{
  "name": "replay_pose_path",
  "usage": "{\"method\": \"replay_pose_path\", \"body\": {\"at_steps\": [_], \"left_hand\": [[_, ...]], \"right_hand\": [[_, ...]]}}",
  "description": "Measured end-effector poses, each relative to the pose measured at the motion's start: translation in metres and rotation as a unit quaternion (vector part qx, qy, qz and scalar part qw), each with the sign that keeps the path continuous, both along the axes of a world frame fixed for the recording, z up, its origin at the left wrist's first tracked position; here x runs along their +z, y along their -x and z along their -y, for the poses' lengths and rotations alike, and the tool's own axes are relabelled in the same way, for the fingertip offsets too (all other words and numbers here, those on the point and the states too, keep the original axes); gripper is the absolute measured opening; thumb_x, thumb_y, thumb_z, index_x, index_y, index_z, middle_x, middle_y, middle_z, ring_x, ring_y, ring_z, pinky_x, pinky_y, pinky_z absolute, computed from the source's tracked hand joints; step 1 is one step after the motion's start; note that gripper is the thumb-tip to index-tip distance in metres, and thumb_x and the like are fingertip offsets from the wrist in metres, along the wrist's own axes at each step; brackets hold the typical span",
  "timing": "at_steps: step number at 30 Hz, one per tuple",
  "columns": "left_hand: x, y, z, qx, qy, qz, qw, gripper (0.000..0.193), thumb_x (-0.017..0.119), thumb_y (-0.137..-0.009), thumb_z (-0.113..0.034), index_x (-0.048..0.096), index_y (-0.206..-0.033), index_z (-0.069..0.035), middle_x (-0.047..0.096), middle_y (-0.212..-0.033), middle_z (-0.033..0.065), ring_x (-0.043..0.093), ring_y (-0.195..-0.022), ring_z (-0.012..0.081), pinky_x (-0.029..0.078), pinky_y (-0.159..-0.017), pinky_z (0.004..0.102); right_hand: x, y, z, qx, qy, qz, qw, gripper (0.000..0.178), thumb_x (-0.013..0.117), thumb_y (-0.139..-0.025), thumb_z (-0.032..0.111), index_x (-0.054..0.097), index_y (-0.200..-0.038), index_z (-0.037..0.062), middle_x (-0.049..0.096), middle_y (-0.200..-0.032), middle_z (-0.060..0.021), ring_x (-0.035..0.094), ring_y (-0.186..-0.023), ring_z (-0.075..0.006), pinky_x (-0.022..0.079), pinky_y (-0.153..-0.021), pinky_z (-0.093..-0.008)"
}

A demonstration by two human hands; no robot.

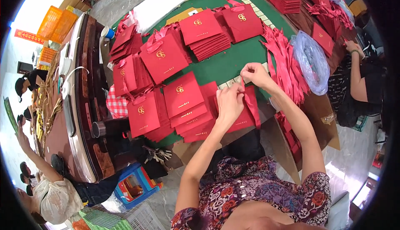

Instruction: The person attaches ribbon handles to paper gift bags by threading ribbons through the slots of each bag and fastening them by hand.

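Red ribbon (242,83) seems pinched by both nearly closed hands (230,104) (257,75).

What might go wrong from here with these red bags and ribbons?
The thin red ribbon between the left grip and right grip might slip loose. The loose ribbon bundle near the right forearm could tangle. The overlapping red bags beside the left forearm may slide if bumped.

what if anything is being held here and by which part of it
A red ribbon: the right hand pinches its upper stretch. The left hand meets it lower down, though its exact hold is partly hidden.
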State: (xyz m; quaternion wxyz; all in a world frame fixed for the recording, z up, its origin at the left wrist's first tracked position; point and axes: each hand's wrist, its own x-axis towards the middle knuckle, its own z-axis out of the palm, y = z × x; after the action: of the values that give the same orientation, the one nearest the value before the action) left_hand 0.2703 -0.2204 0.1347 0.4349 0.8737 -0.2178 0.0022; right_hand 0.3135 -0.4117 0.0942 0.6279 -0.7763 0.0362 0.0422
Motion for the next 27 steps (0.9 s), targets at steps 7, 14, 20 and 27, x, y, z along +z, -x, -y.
{"method": "replay_pose_path", "body": {"at_steps": [7, 14, 20, 27], "left_hand": [[-0.014, -0.016, -0.004, 0.040, -0.046, -0.049, 0.997, 0.020, 0.072, -0.079, -0.009, 0.061, -0.095, -0.005, 0.072, -0.089, 0.0144, 0.070, -0.087, 0.0335, 0.052, -0.074, 0.0466], [-0.008, -0.013, -0.015, 0.054, -0.049, 0.052, 0.996, 0.022, 0.070, -0.081, -0.007, 0.065, -0.102, -0.007, 0.066, -0.094, 0.0140, 0.061, -0.091, 0.0346, 0.048, -0.081, 0.0437], [0.017, 0.021, -0.019, 0.033, 0.081, 0.089, 0.992, 0.019, 0.066, -0.083, -0.002, 0.064, -0.101, -0.006, 0.064, -0.093, 0.0126, 0.059, -0.087, 0.0321, 0.047, -0.082, 0.0408], [-0.001, 0.090, -0.036, 0.007, 0.222, -0.235, 0.946, 0.026, 0.063, -0.097, -0.012, 0.066, -0.119, 0.000, 0.072, -0.101, 0.0059, 0.064, -0.089, 0.0082, 0.052, -0.079, 0.0258]], "right_hand": [[0.045, 0.040, 0.004, -0.057, 0.209, 0.125, 0.968, 0.017, 0.070, -0.089, 0.020, 0.068, -0.090, 0.0028, 0.061, -0.082, -0.0086, 0.061, -0.070, -0.0206, 0.048, -0.066, -0.0320], [0.067, 0.175, 0.017, 0.143, 0.418, -0.071, 0.894, 0.022, 0.076, -0.077, 0.029, 0.073, -0.078, 0.0074, 0.069, -0.075, -0.0153, 0.069, -0.074, -0.0346, 0.053, -0.064, -0.0461], [-0.016, 0.216, 0.001, 0.023, 0.296, -0.038, 0.954, 0.029, 0.078, -0.079, 0.030, 0.070, -0.085, 0.0021, 0.066, -0.072, -0.0149, 0.066, -0.068, -0.0322, 0.051, -0.063, -0.0428], [0.052, 0.194, -0.034, -0.041, -0.117, -0.153, 0.980, 0.017, 0.066, -0.095, 0.017, 0.067, -0.098, 0.0003, 0.067, -0.082, -0.0019, 0.062, -0.070, -0.0078, 0.050, -0.062, -0.0244]]}}
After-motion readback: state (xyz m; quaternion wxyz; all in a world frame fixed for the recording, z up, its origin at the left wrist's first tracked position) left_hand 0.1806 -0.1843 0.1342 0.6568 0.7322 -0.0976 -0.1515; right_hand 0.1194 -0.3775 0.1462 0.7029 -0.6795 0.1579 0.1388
